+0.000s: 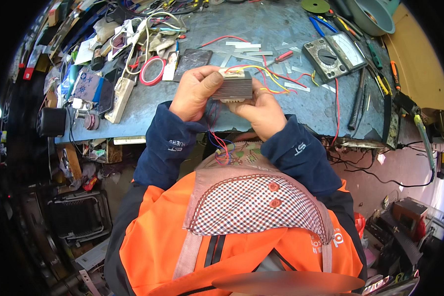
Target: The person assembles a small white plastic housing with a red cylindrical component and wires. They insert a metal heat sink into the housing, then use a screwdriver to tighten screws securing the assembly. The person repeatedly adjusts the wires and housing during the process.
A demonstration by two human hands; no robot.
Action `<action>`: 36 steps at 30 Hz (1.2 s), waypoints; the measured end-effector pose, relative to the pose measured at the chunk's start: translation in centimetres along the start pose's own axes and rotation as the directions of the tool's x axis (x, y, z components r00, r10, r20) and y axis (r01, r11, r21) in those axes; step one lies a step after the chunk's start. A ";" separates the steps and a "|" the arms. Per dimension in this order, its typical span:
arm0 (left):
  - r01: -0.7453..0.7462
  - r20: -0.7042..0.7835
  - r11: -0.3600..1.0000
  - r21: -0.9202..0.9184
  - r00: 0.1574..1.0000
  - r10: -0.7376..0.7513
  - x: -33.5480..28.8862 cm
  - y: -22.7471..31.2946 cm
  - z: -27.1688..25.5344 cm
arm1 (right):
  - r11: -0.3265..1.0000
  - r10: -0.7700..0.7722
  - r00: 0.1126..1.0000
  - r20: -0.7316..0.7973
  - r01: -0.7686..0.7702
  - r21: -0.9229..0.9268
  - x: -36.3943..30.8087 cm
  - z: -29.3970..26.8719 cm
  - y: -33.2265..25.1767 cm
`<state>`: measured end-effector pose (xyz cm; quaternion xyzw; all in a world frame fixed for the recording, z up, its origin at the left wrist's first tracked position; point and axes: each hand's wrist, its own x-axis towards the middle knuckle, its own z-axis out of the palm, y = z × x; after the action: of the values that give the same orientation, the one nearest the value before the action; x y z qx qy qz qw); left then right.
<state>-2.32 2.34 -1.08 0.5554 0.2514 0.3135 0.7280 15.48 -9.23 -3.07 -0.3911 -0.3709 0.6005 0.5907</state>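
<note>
Between both hands, above the bench's near edge, I hold a small transformer (233, 90) with a dark laminated core and a pale winding on top. My left hand (196, 91) is closed on its left end, thumb lying along the near upper edge. The fingers of my right hand (262, 109) grip its right end and underside. Yellow and red leads (269, 74) run from its top to the right over the bench. Red and blue leads (221, 143) hang from below it toward my apron.
Thin metal strips (246, 47) lie scattered beyond my hands, near a red screwdriver (283, 56). An analog multimeter (334, 55) stands at right beside pliers (320, 24). A red tape roll (153, 71), a power strip (120, 100) and heaped clutter fill the left. A bowl (374, 17) sits far right.
</note>
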 end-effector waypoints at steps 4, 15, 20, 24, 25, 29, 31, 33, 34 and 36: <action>0.134 -0.149 0.991 0.020 0.980 -0.130 -0.5 0.9 0.1 | 0.956 -0.088 0.994 -0.066 0.066 -0.287 -2.4 -1.8 -1.2; 0.206 -0.290 0.975 -0.081 0.931 -0.220 0.6 0.4 -0.4 | -0.115 -0.293 0.956 -0.009 -0.045 -0.992 3.3 -10.7 -8.1; 0.151 -0.309 0.986 -0.071 0.936 -0.166 0.1 1.4 1.8 | -0.246 -0.253 0.961 0.115 0.050 -0.968 5.6 -10.8 -6.9; 0.164 -0.281 0.986 -0.034 0.945 -0.167 0.1 1.3 1.5 | -0.184 -0.259 0.953 0.154 0.108 -0.977 5.8 -11.5 -6.8; 0.172 -0.293 0.984 -0.036 0.940 -0.175 0.2 1.4 1.6 | -0.159 -0.255 0.959 0.126 0.087 -0.983 5.7 -11.4 -6.7; 0.176 -0.299 0.983 -0.047 0.937 -0.182 0.4 0.7 0.8 | -0.095 -0.225 0.973 0.048 0.027 -0.995 5.5 -11.2 -6.8; 0.182 -0.305 0.982 -0.043 0.934 -0.186 0.6 0.3 0.5 | -0.068 -0.213 0.976 0.052 0.038 -0.997 5.3 -11.3 -7.0; 0.191 -0.324 0.980 -0.050 0.926 -0.196 0.4 0.6 0.8 | -0.026 -0.211 0.974 0.079 0.075 -0.997 4.7 -11.0 -7.6; 0.197 -0.329 0.979 -0.052 0.922 -0.203 0.4 0.8 1.0 | -0.048 -0.227 0.970 0.090 0.081 -0.996 4.6 -11.2 -7.6; 0.206 -0.299 0.976 -0.064 0.929 -0.216 0.6 0.0 0.1 | -0.091 -0.258 0.959 0.113 0.092 -0.992 4.6 -11.5 -7.4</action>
<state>-1.89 2.71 -1.02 0.4586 0.4138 0.3191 0.7188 29.02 -4.63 -1.32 -0.6781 -0.7029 0.0344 0.2119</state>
